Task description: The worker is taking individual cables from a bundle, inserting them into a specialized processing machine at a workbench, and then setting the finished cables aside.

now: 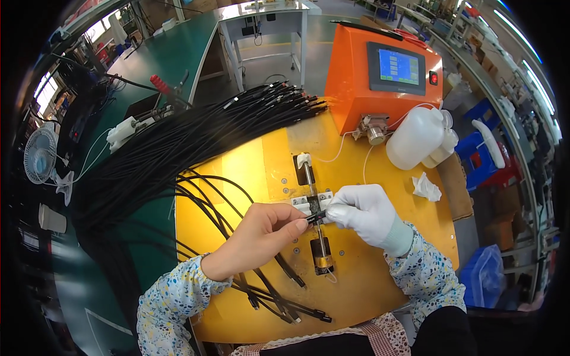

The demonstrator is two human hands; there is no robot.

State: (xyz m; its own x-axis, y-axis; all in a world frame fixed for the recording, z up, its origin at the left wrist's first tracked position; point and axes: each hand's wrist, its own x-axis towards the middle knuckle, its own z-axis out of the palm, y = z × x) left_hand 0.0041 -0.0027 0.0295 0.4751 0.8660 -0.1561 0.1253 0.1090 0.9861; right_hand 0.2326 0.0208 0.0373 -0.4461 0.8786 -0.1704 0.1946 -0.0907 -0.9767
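My bare left hand (pixel 264 233) is closed, with thumb and fingers pinching a short black piece (pixel 315 218) that looks like a cable connector. From the other side, my right hand (pixel 365 215) in a white glove pinches the same piece. Both hands hold it just above a small metal fixture (pixel 304 202) in the middle of the yellow work plate (pixel 368 285). Metal rods stick out of slots on the fixture's far and near sides, the near one at a brass-coloured fitting (pixel 322 261). Whether a cable runs on from the piece under my left hand is hidden.
A big bundle of black cables (pixel 196 130) lies across the left and back. Several loose cables (pixel 285 302) rest near my left forearm. An orange machine (pixel 350 71) with a screen stands at the back right, beside a white bottle (pixel 412 139) and crumpled tissue (pixel 426 187).
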